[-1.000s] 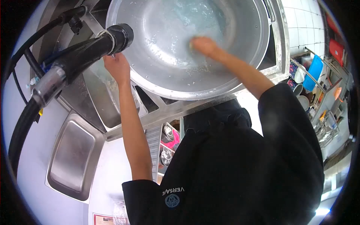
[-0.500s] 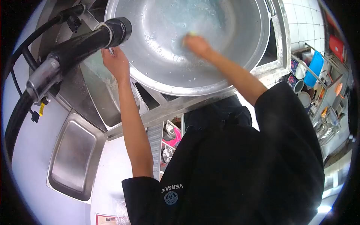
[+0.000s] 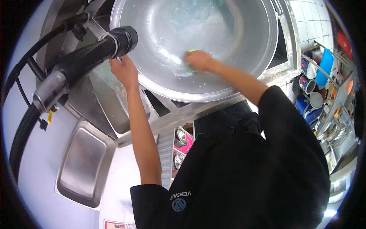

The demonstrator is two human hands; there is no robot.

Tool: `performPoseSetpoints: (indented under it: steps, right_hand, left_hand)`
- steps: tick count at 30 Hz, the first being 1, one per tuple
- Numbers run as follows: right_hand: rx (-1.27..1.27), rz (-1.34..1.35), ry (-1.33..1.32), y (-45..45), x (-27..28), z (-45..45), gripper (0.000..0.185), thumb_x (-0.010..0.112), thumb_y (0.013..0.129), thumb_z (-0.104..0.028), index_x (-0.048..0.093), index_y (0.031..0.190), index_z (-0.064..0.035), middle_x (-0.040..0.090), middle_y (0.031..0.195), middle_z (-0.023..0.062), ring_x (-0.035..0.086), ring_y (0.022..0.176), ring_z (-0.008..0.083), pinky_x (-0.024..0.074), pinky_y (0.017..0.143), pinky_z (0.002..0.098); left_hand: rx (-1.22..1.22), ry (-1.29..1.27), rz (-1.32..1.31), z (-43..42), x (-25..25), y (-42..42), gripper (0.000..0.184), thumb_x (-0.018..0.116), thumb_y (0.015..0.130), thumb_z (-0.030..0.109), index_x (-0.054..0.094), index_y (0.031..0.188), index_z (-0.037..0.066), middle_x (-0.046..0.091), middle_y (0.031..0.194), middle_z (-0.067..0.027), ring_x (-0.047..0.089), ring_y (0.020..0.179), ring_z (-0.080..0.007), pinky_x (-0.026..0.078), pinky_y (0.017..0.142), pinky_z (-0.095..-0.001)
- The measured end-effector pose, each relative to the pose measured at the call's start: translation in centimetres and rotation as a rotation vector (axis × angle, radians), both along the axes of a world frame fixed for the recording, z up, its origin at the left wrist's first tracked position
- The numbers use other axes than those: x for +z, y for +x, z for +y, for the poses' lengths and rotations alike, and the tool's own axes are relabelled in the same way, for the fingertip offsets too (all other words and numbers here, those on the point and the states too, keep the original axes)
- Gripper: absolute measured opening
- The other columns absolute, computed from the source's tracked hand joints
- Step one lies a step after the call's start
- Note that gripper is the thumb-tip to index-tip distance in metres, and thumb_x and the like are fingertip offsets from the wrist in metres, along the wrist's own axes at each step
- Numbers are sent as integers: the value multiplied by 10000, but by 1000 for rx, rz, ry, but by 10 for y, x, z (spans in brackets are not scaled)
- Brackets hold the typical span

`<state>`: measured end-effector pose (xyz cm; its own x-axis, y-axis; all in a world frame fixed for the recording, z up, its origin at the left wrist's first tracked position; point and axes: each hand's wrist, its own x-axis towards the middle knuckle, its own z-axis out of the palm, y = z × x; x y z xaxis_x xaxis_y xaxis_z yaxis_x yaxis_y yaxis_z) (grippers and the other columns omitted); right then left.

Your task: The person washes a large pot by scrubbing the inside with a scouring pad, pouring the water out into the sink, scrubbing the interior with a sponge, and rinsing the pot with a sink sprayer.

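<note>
Wide metal pan (image 3: 248, 42) is seated on metal frame (image 3: 183, 116). Metal containers (image 3: 180, 136) and pink item (image 3: 187, 144) are held in low shelf (image 3: 180, 151); contact points are partly hidden.

Bright, cool light is reflected as white glare on the metal basin (image 3: 251, 49), while edges are bent by fisheye distortion and framed in black.

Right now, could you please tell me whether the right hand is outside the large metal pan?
No, the right hand is inside the large metal pan, with something yellow-green at its fingers.
</note>
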<state>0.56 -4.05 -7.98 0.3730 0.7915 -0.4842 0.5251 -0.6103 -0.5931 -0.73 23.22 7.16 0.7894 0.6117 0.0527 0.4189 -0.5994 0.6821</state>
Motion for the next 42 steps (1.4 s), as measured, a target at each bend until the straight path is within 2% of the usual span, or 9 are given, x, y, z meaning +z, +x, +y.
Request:
performPoseSetpoints:
  steps: [2,5,8,12,20,24,33,37,42]
  right_hand:
    - [-51,-165,288,54,-19,-63,200,514,867,-139,649,996,-66,652,1047,170,655,935,329,537,828,425]
    - [-361,-292,-5,158,13,-39,205,505,877,-140,639,991,-35,656,984,205,649,864,369,537,741,459]
    - [-492,-196,349,92,-21,50,220,465,918,-181,615,982,-34,649,1024,197,633,946,357,515,816,455]
    - [-18,-40,119,15,23,13,205,460,931,-191,624,996,-88,654,1005,136,637,962,332,517,830,451]
    - [-492,-103,278,91,-3,105,233,445,945,-222,607,995,-62,649,976,187,629,945,361,506,832,465]
    - [31,83,10,31,49,37,244,444,954,-232,617,1039,-82,654,1017,192,640,963,324,513,839,460]
    - [-265,-295,266,123,-6,132,216,504,878,-165,601,1050,-77,642,1073,142,649,930,305,548,800,405]
    - [74,-354,545,101,-2,110,236,497,888,-178,590,1085,-88,644,1080,135,649,952,301,552,806,403]
    - [-528,-296,85,241,-11,27,233,448,924,-193,627,976,-54,657,939,198,633,900,381,506,787,473]
  left_hand:
    - [-6,-35,-26,-9,9,-2,267,547,939,155,601,1090,-58,646,1083,-169,604,1011,-262,436,895,-356]
    - [-12,-15,-65,-15,14,2,275,528,947,154,595,1113,-55,636,1103,-179,593,1032,-285,424,913,-365]
    - [-6,-5,-37,-17,17,3,287,515,952,152,586,1147,-46,630,1122,-181,582,1053,-301,410,936,-367]
    - [-29,-32,-56,-13,14,8,294,517,952,151,581,1163,-43,631,1127,-174,583,1056,-298,408,944,-363]
    - [-23,-83,-47,-15,15,2,292,504,959,146,572,1168,-46,619,1144,-176,575,1070,-296,395,958,-367]
    - [-35,-35,-36,-12,15,8,295,504,960,151,572,1175,-40,619,1154,-166,571,1085,-283,391,964,-360]
    - [65,-167,37,-9,9,-6,322,488,904,77,544,1149,-125,558,1211,-281,519,1175,-391,350,1030,-404]
    - [43,-115,-56,-13,7,-1,268,557,941,164,605,1062,-70,638,1079,-167,589,986,-239,425,896,-349]
    - [67,-223,-2,-11,10,-7,284,554,942,159,599,1090,-79,639,1084,-178,588,1025,-253,420,916,-351]
